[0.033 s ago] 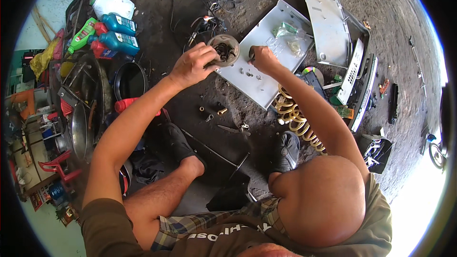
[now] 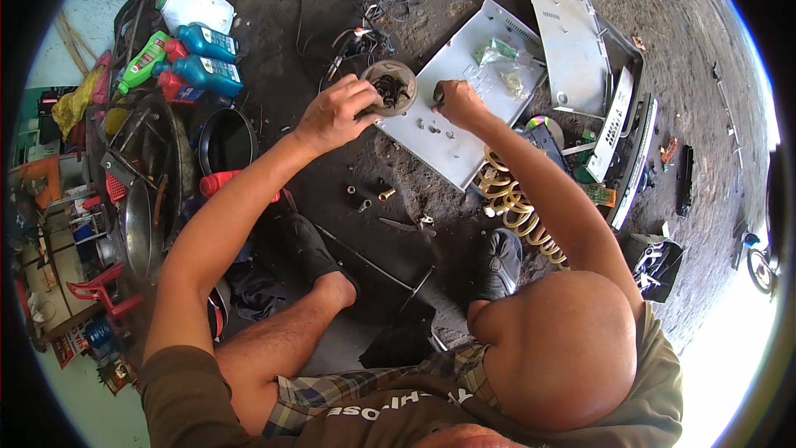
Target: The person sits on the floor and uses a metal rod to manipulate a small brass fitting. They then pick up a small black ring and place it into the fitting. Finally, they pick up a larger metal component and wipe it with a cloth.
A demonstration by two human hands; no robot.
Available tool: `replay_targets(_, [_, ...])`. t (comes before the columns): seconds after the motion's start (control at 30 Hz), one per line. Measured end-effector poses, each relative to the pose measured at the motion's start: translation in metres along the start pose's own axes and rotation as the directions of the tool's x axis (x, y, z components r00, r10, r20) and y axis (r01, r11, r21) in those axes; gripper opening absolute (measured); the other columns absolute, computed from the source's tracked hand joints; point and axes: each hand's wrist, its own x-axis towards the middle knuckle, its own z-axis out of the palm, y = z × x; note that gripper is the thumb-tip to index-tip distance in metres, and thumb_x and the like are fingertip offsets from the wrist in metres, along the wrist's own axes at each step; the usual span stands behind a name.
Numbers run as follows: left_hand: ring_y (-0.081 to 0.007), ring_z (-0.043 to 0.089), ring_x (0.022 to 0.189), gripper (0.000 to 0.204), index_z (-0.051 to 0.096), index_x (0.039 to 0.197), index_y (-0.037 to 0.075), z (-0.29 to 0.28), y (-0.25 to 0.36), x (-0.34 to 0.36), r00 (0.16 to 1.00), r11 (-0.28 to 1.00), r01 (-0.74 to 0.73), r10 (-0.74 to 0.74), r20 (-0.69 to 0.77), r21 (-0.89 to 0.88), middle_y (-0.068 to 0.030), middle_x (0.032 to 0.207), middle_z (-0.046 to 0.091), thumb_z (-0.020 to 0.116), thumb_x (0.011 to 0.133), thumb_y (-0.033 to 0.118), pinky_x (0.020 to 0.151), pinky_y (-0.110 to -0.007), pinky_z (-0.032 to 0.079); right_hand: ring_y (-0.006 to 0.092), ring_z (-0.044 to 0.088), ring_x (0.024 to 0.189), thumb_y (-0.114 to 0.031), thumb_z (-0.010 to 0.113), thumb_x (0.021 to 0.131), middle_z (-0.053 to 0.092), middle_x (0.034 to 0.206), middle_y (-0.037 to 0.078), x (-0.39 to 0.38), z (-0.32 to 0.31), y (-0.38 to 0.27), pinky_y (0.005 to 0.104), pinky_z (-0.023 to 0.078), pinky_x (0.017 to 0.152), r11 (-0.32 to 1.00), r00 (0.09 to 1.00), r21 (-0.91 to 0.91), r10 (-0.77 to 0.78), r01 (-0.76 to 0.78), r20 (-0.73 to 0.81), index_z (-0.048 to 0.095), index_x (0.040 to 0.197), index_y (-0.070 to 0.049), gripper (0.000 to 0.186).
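My left hand (image 2: 336, 114) grips the near left rim of a round, shallow bowl (image 2: 406, 73). Dark small metal parts (image 2: 388, 90) lie inside it, too jumbled to name. To its right, my right hand (image 2: 462, 104) is closed above a grey metal panel (image 2: 406, 134). At its fingertips a dark spot shows, and I cannot make out what is held. Several small fasteners (image 2: 433, 127) lie on the panel just below this hand. Beyond it, a clear plastic bag (image 2: 514, 79) with a green part rests on the same panel.
Coiled yellow hose (image 2: 518, 214) lies under my right forearm. Brass fittings (image 2: 387, 194), pliers (image 2: 406, 225) and a T-handled rod (image 2: 365, 261) are on the dark ground between my feet. Bottles (image 2: 207, 75) and a black pan (image 2: 226, 143) stand left. Another metal panel (image 2: 568, 41) lies far right.
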Motion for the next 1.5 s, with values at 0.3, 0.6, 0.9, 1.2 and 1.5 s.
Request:
replay_targets(0.3, [-0.0279,0.067,0.098,0.031,0.072,0.099,0.006,0.002,0.001,0.003,1.000,1.000,0.004,-0.004,0.019,-0.012,-0.0055,0.103,0.070,0.089,0.074,0.004,0.087,-0.040,0.057,0.0265,0.078,0.083,-0.014,0.089,0.082,0.078,0.096,0.019,-0.007,-0.012,0.018,0.0403,0.064,0.077,0.941,0.978,0.303,0.097,-0.151,0.186,0.077,0.102,0.001,0.027])
replay_targets(0.6, [-0.0273,0.067,0.096,0.028,0.071,0.097,0.005,0.000,0.001,0.004,1.000,1.000,-0.008,0.008,0.005,0.003,-0.0047,0.099,0.070,0.089,0.075,0.007,0.088,-0.038,0.057,0.0222,0.075,0.093,-0.006,0.083,0.092,0.075,0.105,0.012,-0.034,-0.028,0.039,0.0356,0.065,0.090,0.190,0.969,0.952,0.112,-0.238,0.220,0.072,0.108,0.006,0.023])
replay_targets(0.9, [-0.0284,0.068,0.098,0.033,0.071,0.098,0.004,0.006,0.003,0.004,0.999,0.999,-0.038,0.038,0.017,-0.016,-0.0064,0.102,0.071,0.090,0.071,0.002,0.086,-0.040,0.058,0.0205,0.073,0.099,-0.011,0.083,0.093,0.075,0.108,0.011,-0.050,-0.063,0.005,0.0350,0.061,0.093,0.110,0.989,0.984,0.061,-0.137,0.131,0.070,0.117,0.006,0.032])
replay_targets(1.2, [-0.0295,0.069,0.100,0.033,0.072,0.098,0.004,0.010,0.015,0.012,0.997,0.997,-0.069,0.069,0.036,0.021,-0.0074,0.105,0.072,0.091,0.071,0.005,0.088,-0.039,0.059,0.0198,0.076,0.085,-0.010,0.083,0.089,0.079,0.100,0.013,-0.049,-0.079,-0.082,0.0356,0.060,0.077,0.880,0.935,0.367,-0.198,0.301,-0.293,0.078,0.105,0.000,0.020])
replay_targets(1.5, [-0.0291,0.069,0.099,0.033,0.073,0.097,0.004,0.010,0.016,0.010,0.995,0.995,-0.092,0.091,0.034,0.026,-0.0075,0.103,0.072,0.092,0.071,0.006,0.088,-0.039,0.059,0.0298,0.079,0.093,-0.002,0.076,0.088,0.079,0.104,0.017,-0.049,-0.067,-0.078,0.0391,0.061,0.086,0.888,0.893,0.279,-0.250,0.365,-0.374,0.078,0.108,0.001,0.020])
